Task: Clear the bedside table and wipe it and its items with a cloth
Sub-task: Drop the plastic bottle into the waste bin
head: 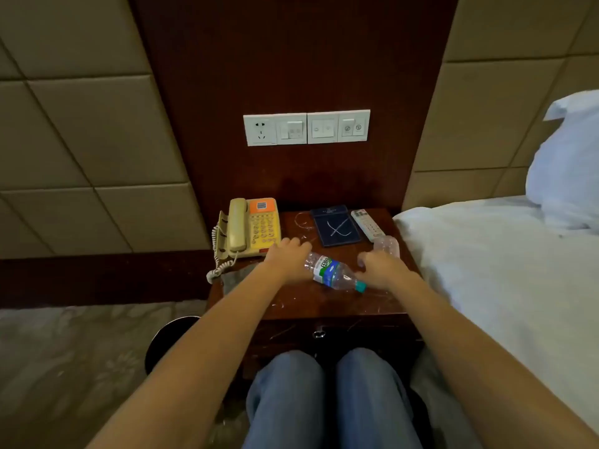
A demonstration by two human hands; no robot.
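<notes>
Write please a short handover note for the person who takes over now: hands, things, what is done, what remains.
The left grip rests at the base of the water bottle, which lies tilted above the bedside table; whether it holds it is unclear.
The right grip, fingers curled, is beside the bottle's cap; its palm side is hidden.
On the table: telephone at the left, dark blue folder and remote control at the back, clear plastic item right, grey cloth at the left edge.
Done: nothing looks cleared. Left: clear all, wipe table and items.
</notes>
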